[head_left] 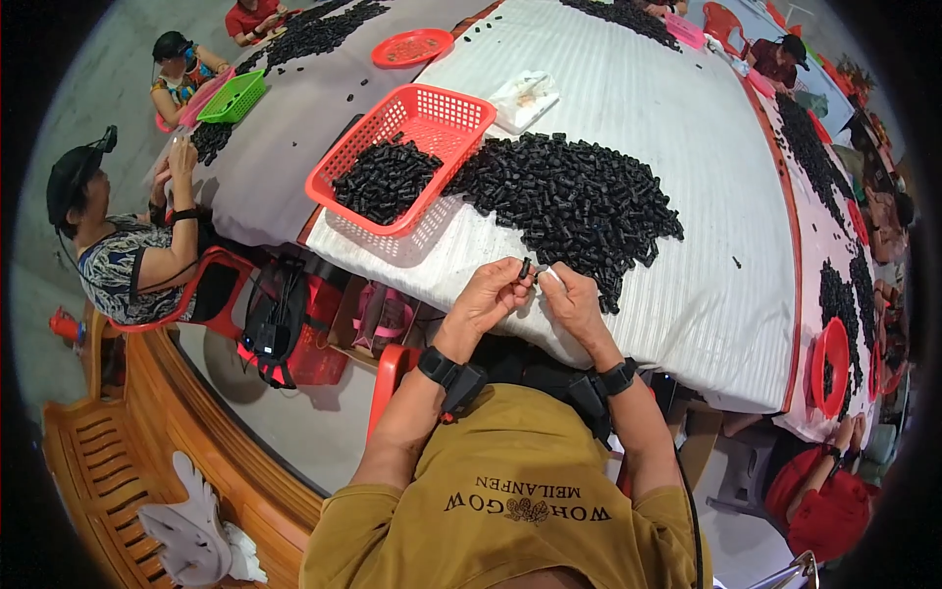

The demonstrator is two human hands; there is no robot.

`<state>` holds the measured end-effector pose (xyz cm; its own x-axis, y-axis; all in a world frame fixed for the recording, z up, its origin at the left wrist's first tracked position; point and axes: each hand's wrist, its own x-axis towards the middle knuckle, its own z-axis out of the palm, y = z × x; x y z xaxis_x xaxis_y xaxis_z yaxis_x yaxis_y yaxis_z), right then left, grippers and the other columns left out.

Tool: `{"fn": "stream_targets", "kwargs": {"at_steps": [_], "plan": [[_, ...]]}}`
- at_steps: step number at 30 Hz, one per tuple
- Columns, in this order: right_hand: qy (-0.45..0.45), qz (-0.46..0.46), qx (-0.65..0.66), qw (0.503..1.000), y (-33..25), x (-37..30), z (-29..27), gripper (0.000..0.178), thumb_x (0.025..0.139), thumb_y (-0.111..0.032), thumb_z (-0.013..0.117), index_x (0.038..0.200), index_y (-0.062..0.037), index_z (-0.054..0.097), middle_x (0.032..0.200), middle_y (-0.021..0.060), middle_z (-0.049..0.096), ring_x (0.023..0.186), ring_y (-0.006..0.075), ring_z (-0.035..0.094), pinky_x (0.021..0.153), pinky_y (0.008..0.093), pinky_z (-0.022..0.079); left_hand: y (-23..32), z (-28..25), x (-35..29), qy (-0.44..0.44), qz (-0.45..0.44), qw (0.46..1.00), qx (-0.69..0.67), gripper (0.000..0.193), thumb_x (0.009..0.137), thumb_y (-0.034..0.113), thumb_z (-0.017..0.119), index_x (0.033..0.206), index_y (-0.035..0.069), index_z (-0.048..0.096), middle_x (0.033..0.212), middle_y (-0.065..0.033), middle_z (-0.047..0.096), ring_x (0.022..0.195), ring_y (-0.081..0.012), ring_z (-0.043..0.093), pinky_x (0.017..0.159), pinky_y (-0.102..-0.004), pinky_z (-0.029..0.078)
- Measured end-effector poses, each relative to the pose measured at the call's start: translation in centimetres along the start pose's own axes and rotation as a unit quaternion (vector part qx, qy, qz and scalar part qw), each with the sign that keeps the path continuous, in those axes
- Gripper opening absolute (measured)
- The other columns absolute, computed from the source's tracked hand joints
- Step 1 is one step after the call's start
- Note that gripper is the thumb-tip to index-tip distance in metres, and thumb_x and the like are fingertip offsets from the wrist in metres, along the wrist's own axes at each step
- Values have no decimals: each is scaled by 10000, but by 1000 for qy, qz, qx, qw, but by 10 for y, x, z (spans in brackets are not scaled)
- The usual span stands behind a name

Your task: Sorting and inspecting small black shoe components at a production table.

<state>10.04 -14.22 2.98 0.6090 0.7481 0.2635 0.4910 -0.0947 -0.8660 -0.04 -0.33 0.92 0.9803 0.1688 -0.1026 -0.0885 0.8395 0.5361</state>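
Observation:
My left hand (488,293) pinches a small black cylindrical part (525,268) at the near edge of the white-covered table (687,294). My right hand (572,299) is close beside it, fingertips pinched on a small pale piece that meets the black part. Just beyond both hands lies a large heap of the same black parts (579,201). A red plastic basket (432,113) partly filled with black parts stands to the left of the heap, tilted over the table edge.
Other people sit at neighbouring tables on the left, far back and right, with more black heaps, a green basket (234,96) and red trays (412,46). A clear bag (525,96) lies behind the basket. Wooden bench (108,461) at lower left.

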Motion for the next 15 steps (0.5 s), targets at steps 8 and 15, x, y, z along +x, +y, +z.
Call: {"fn": "stream_targets", "kwargs": {"at_steps": [8,15], "plan": [[-15,7,-20,1000,-2,2,1,277,865,-286,545,749,-36,562,569,145,519,477,236,511,471,320,399,-1,1,-1,8,-6,1000,28,196,878,201,574,858,6,570,748,-59,578,621,-125,521,551,-229,435],[-23,13,-30,999,-4,2,1,294,863,-309,542,753,-38,572,593,160,547,509,262,558,482,327,411,-1,-1,0,15,-7,999,41,196,881,202,570,827,14,566,731,-64,582,586,-133,519,525,-238,438]]}}
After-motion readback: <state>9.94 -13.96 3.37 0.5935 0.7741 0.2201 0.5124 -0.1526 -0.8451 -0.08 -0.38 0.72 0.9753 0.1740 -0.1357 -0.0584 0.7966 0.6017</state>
